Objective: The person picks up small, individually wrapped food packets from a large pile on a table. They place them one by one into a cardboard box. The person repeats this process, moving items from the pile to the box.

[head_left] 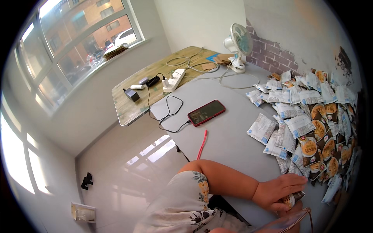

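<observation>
My left hand (278, 191) reaches across from a floral sleeve to the lower right, its fingers bent over a small dark brown and orange sachet (293, 199). Just below, part of my right hand (295, 215) shows near the sachet's lower end, behind an eyeglass lens and rim (287, 220); its fingers are mostly hidden. Beyond both hands spreads a large pile of similar sachets (301, 126). Some lie with white printed backs up, others with brown and orange fronts up.
The grey table (233, 143) carries a phone (206, 113) in a red case, plugged into a black cable, with a red strap (202, 144) beside it. Farther off are a power strip (174, 80), a black adapter (131, 94) and a small fan (237, 46). Cords cross the wooden tabletop (134, 110).
</observation>
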`<state>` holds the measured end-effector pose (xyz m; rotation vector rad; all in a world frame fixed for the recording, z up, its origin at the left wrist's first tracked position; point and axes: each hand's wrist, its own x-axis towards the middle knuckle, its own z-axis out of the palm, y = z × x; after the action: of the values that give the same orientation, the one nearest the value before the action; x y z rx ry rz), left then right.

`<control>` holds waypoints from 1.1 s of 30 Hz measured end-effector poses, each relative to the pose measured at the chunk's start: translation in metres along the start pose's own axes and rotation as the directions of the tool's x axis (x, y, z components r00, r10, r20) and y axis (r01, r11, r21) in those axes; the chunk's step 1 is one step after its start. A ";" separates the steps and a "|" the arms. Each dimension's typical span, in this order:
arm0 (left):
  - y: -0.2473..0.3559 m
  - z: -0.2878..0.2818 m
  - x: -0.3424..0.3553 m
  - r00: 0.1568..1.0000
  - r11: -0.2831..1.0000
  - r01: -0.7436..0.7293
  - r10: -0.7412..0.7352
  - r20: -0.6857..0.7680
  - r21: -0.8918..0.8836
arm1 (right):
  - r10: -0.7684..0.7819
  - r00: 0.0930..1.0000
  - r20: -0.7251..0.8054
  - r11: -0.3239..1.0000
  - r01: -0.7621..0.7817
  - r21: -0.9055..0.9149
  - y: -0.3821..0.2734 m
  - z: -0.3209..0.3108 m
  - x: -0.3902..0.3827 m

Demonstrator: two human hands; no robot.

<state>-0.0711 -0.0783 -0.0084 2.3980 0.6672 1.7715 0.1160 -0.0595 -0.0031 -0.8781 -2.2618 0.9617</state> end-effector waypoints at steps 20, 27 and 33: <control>0.000 -0.004 0.006 0.786 0.806 0.589 -0.589 0.186 0.065 | 0.202 0.979 0.006 0.967 -0.200 0.160 -0.043 -0.001 0.013; -0.003 0.002 0.016 0.503 0.425 0.830 -0.850 0.156 -0.361 | 0.244 0.967 -0.079 0.854 -0.176 0.489 0.009 -0.013 0.006; -0.012 0.011 0.027 0.379 0.285 0.751 -0.925 0.035 -0.596 | 0.289 0.930 -0.228 0.805 -0.107 0.583 0.017 -0.008 0.007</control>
<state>-0.0584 -0.0553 0.0085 0.9452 1.0558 1.4800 0.1229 -0.0424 -0.0101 -0.9237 -1.5058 1.3854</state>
